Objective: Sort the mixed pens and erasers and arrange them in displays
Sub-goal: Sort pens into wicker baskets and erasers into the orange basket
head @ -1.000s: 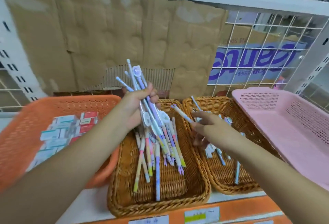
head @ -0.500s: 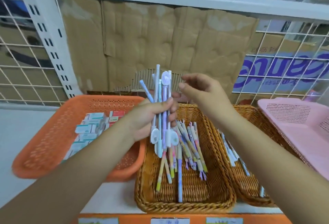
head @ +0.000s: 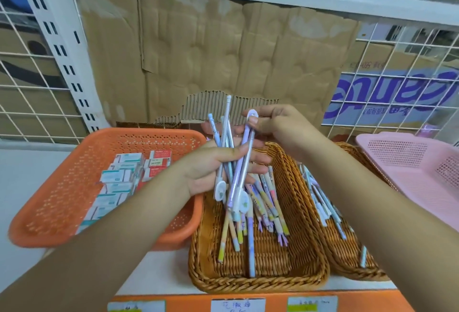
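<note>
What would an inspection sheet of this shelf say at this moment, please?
Surface: white shelf bears four baskets.
Job's things: loose pens in middle basket and right wicker basket; boxes in orange basket.
Clutter: nothing seen.
Hands: left hand grips bundle; right hand pinches purple pen at its cap.
Cables: nothing seen.
Surroundings: cardboard, wire grid, pink basket, labels.

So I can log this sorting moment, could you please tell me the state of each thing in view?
Left hand, grips bundle of pens upright over the middle wicker basket.
Right hand, pinches the top end of the purple pen.
Eraser boxes, lying in orange basket.
Loose pens, lying in middle wicker basket.
More pens, lying in right wicker basket.
Pink basket, upright at far right.
</note>
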